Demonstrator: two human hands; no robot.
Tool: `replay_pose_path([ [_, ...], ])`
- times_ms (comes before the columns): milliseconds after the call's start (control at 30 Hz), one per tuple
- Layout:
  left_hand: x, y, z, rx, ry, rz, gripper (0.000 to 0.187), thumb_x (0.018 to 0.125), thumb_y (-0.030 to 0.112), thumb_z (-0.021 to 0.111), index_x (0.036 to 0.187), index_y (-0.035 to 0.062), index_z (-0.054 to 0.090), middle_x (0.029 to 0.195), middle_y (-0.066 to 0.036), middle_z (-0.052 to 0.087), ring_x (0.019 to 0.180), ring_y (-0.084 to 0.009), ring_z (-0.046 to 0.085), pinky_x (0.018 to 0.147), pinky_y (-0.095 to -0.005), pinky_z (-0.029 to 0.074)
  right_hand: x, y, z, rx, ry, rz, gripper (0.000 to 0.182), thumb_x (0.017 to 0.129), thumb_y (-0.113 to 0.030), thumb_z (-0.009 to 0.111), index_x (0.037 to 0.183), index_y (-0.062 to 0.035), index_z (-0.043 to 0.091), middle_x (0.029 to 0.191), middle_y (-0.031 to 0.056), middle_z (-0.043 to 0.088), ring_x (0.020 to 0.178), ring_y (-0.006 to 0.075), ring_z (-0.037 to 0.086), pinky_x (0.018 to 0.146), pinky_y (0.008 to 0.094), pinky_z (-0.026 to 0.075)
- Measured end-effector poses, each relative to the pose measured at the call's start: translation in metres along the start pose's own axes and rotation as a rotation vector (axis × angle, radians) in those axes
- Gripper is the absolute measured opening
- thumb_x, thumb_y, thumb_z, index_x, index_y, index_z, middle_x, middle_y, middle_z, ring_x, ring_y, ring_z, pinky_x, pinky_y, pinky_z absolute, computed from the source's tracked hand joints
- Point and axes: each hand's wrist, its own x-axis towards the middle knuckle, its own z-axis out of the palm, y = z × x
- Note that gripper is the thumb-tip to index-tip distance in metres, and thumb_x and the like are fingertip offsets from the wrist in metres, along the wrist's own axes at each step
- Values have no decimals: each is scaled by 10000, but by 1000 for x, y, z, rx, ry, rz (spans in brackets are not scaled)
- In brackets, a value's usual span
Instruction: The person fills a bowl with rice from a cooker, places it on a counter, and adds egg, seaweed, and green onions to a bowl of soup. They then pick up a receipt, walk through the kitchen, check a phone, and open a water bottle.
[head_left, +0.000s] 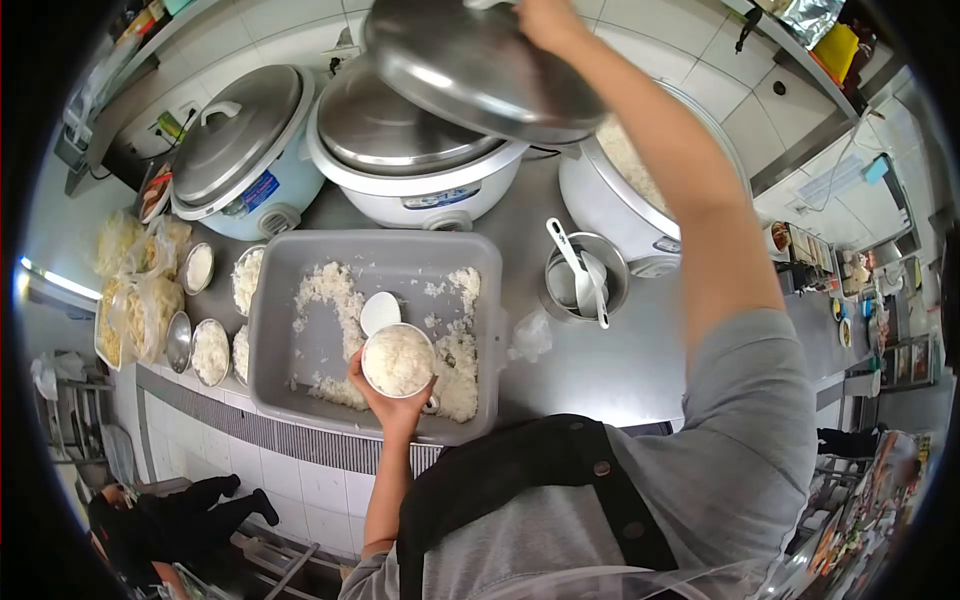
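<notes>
My left hand (393,408) is closed around a white bowl (399,360) heaped with cooked rice, held over a grey plastic tub (375,240). Loose rice (457,375) lies along the tub's sides, and a white scoop (380,313) shows just behind the bowl. Up high, my right hand (548,24) grips a large steel lid (480,75) near its handle, partly cut off by the top edge. The lid is tilted in the air between two rice cookers. The right rice cooker (610,190) is uncovered with rice inside, partly hidden by my forearm.
Two lidded rice cookers (410,190) (235,165) stand at the back left. Rice-filled bowls (210,352) and plastic bags of food (150,310) sit left of the tub. A steel pot (612,300) holds white utensils. Another person (180,530) is at lower left.
</notes>
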Motion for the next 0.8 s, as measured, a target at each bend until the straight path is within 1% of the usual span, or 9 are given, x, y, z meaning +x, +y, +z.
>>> replay_pose_path([
  [33, 3, -1, -1, -6, 17, 1, 1109, 521, 157, 951, 1388, 102, 261, 1345, -123, 363, 1262, -271, 454, 1086, -401, 400, -7, 23, -11, -73, 58, -13, 306, 890, -38, 525, 1171, -65, 644, 1038, 314, 655, 1040, 460, 633, 879, 517, 498],
  [100, 8, -3, -5, -4, 21, 18, 1104, 526, 161, 957, 1388, 100, 270, 1353, -123, 368, 1260, -270, 456, 1086, -398, 400, -34, 72, -37, -311, 51, 48, 209, 917, -57, 540, 1077, -6, 665, 914, 244, 696, 895, 383, 682, 787, 461, 536],
  [167, 12, -10, -8, 18, 66, -2, 1101, 532, 152, 958, 1391, 95, 272, 1360, -128, 377, 1266, -272, 455, 1087, -397, 397, -63, 117, -69, -495, -114, 131, 323, 902, -19, 490, 1211, -36, 585, 1019, 253, 683, 977, 435, 658, 848, 504, 538],
  [300, 19, -15, -7, 7, 55, -20, 1091, 551, 130, 946, 1403, 81, 266, 1360, -134, 387, 1271, -274, 453, 1092, -403, 394, -144, 192, -96, -709, -177, 151, 244, 927, -41, 470, 1160, -12, 535, 979, 251, 682, 915, 421, 680, 796, 497, 557],
  [433, 25, -8, 0, 78, 24, 35, 1096, 552, 144, 939, 1411, 77, 264, 1359, -134, 375, 1277, -283, 445, 1099, -413, 392, -192, 209, -96, -755, -192, 211, 254, 916, -40, 493, 1165, -34, 543, 988, 210, 680, 926, 388, 690, 795, 474, 571],
  [500, 27, -6, 6, 70, 21, 23, 1096, 550, 149, 941, 1410, 77, 265, 1359, -134, 371, 1278, -285, 443, 1100, -416, 391, -204, 218, -89, -792, -166, 156, 273, 909, -49, 518, 1180, -59, 552, 995, 166, 677, 946, 348, 697, 793, 440, 584],
  [533, 27, -5, 8, 57, 19, 8, 1097, 548, 155, 942, 1410, 77, 267, 1359, -134, 367, 1278, -287, 441, 1101, -420, 389, -205, 219, -86, -787, -160, 160, 273, 909, -49, 518, 1180, -59, 552, 995, 166, 677, 946, 348, 697, 793, 440, 584],
  [600, 27, -1, 11, 55, 19, 26, 1098, 546, 156, 943, 1409, 78, 268, 1360, -132, 365, 1277, -288, 441, 1101, -419, 388, -204, 221, -79, -767, -234, 227, 386, 908, -32, 484, 1290, -86, 508, 1140, 166, 655, 1001, 376, 674, 820, 452, 572],
  [800, 18, 14, 5, 39, 17, 51, 1093, 547, 144, 941, 1408, 80, 269, 1358, -130, 362, 1275, -288, 439, 1102, -406, 380, -207, 218, -65, -764, -244, 280, 368, 920, -29, 485, 1281, -89, 516, 1127, 174, 656, 988, 363, 681, 819, 438, 576],
])
